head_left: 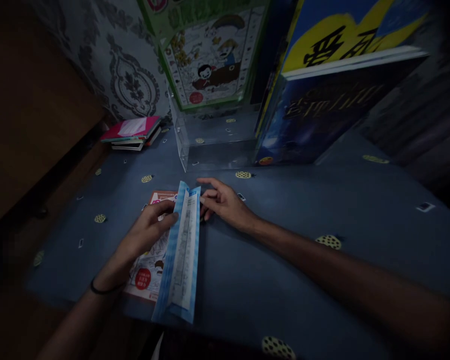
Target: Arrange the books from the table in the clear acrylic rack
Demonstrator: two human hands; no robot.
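A blue-bordered booklet (187, 250) stands partly opened in a narrow V, its printed white inside facing me. My left hand (150, 227) grips its left cover, thumb on the front and fingers behind. At the upper right edge is my right hand (225, 202), the thumb and curled fingers at the cover's edge and the index finger stretched out above. Beneath the booklet and my left hand lies an orange-edged picture book (144, 280) with a red circle on its cover, partly hidden.
Behind the hands, a clear plastic stand (221, 145) holds a green-framed picture book (210, 65). A dark blue book (318, 115) leans in front of a yellow and blue book (330, 35) at right. Several books (133, 131) lie stacked at back left on the blue patterned tablecloth (270, 280).
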